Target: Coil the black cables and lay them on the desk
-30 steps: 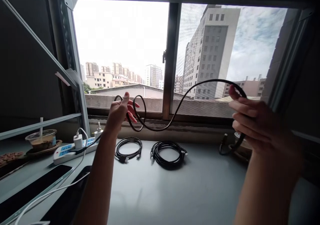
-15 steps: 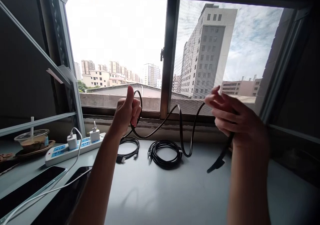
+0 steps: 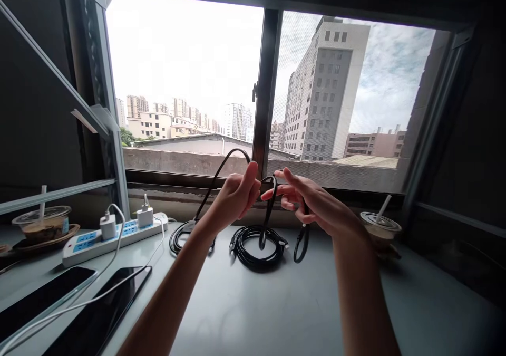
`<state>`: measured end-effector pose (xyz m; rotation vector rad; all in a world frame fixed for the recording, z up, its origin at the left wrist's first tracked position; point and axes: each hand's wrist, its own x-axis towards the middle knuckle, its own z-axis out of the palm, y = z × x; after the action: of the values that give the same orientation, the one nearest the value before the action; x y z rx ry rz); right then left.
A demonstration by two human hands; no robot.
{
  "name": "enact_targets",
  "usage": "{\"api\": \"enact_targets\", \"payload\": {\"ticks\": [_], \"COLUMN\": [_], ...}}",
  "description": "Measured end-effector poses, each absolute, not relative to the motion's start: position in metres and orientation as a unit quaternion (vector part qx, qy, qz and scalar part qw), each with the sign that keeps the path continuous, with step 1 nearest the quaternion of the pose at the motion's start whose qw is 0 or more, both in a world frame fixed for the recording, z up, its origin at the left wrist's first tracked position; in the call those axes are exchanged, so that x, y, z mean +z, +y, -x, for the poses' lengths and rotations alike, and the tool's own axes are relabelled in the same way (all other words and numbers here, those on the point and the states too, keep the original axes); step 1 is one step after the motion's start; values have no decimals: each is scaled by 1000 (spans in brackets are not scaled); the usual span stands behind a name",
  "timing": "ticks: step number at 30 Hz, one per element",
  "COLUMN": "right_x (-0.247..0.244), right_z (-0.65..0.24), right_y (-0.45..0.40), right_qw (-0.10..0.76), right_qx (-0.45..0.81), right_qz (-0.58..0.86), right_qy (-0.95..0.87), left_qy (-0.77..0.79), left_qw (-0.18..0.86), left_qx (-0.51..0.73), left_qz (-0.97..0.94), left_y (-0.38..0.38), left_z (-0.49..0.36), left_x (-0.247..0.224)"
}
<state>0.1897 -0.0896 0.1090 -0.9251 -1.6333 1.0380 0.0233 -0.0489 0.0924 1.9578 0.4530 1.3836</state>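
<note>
A black cable [image 3: 215,179] hangs in the air between my two hands, in loose bends. My left hand [image 3: 239,192] is closed around it with the thumb up, and one arc of cable rises behind that fist. Close by on the right, my right hand [image 3: 310,198] holds another stretch of the same cable; its index finger and thumb reach toward the left fist while the other fingers curl. A short loop of cable dangles under the right hand. Below, on the table, lies a coiled black cable [image 3: 247,261], with a second, smaller black coil [image 3: 174,242] left of it.
On the left a white power strip [image 3: 118,248] carries two white chargers. Two dark-screened devices, a phone [image 3: 47,295] and a larger one [image 3: 100,308], lie in front with a white cord across. Drink cups stand left [image 3: 41,224] and right [image 3: 379,228]. A window [image 3: 269,97] is behind.
Both hands have come together, the right moving left and the left moving right. The cable between them has bunched into tighter loops. The right-hand cup has come into view.
</note>
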Motion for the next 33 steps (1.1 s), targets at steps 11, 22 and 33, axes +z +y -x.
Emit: {"api": "enact_targets", "payload": {"ticks": [11, 22, 33], "right_x": [100, 89, 105], "right_z": [-168, -187, -170], "right_y": [-66, -33, -69], "right_qw": [562, 613, 631], "right_qx": [368, 168, 133], "right_qz": [381, 418, 358], "right_qy": [-635, -649, -675], "left_qy": [188, 248, 240], "left_qw": [247, 130, 176], "left_qx": [375, 531, 584], "left_qz": [-874, -800, -756], "left_y": [-51, -48, 12], "left_z": [-41, -35, -49], "left_x": [80, 88, 56]}}
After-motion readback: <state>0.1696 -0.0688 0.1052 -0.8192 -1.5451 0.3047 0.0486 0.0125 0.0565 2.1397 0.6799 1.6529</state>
